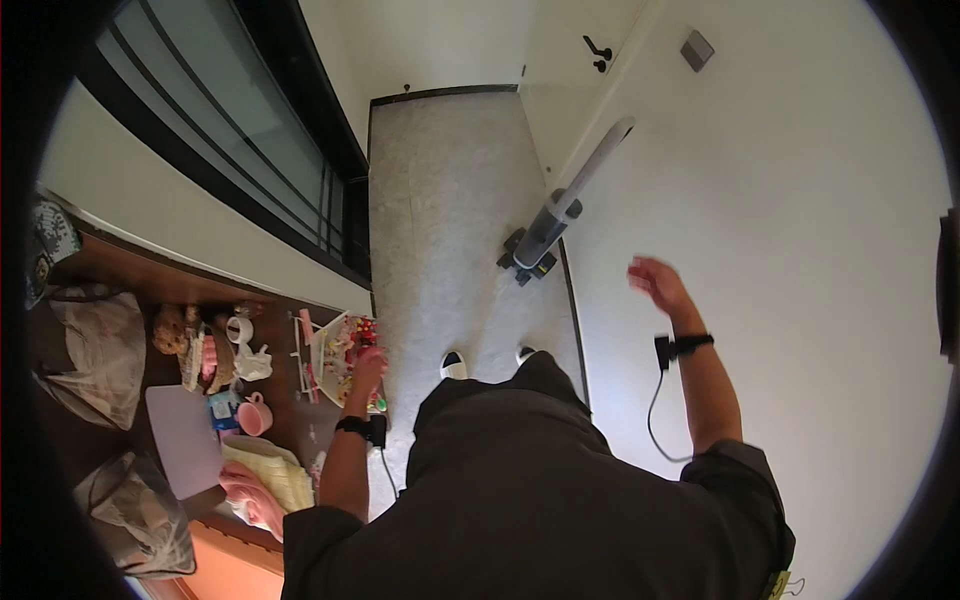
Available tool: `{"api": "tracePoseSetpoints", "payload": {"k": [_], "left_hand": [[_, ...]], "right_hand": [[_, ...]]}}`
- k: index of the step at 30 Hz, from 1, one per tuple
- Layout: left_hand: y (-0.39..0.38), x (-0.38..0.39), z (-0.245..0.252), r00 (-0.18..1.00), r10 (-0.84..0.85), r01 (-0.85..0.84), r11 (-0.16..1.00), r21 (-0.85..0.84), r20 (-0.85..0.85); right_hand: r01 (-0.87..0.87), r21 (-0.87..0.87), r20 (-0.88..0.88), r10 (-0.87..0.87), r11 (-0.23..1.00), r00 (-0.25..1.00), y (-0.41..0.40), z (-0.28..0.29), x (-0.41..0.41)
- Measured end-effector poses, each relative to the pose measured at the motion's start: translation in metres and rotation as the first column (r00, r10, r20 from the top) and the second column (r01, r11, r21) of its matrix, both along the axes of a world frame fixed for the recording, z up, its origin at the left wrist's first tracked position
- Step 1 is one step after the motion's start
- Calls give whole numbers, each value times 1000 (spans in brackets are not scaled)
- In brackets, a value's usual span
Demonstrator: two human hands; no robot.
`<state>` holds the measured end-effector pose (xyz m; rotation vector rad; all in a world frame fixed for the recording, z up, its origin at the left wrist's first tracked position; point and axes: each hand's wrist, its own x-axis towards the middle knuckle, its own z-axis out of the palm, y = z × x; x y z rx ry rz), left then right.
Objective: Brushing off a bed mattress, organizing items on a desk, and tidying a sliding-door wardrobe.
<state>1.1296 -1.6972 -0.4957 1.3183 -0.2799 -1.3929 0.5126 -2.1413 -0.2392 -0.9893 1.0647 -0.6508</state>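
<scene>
My left hand (367,372) hangs over the near side of a white basket (324,367) of small colourful items, and I see nothing held in it. Whether it touches the basket, I cannot tell. My right hand (658,285) is raised in front of the white wall (810,300), its blurred fingers loosely bent and holding nothing visible. An upright floor cleaner (544,236) leans towards the wall ahead on the right, its head on the grey floor (442,225). Each wrist wears a black strap with a small cabled box.
A dark wooden surface on the left bears a pink mug (255,414), folded towels (270,469), a tape roll (239,330) and translucent bags (105,352). A white door with a black handle (598,50) stands ahead right. Black-framed glass (225,112) runs along the left.
</scene>
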Motion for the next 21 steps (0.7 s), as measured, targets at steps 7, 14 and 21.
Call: {"api": "tracePoseSetpoints", "payload": {"k": [7,14,21], "left_hand": [[98,-130,97,764,206,-406,890,208,611],[343,-523,90,737,581,-444,29,896,347],[310,-827,83,355,888,-472,-100,876,293]], "right_hand": [[474,169,158,-499,864,852,-268,33,130],[117,475,423,-343,872,839,-350,4,162],[31,213,194,-74,977,978,-310,-11,194]]}}
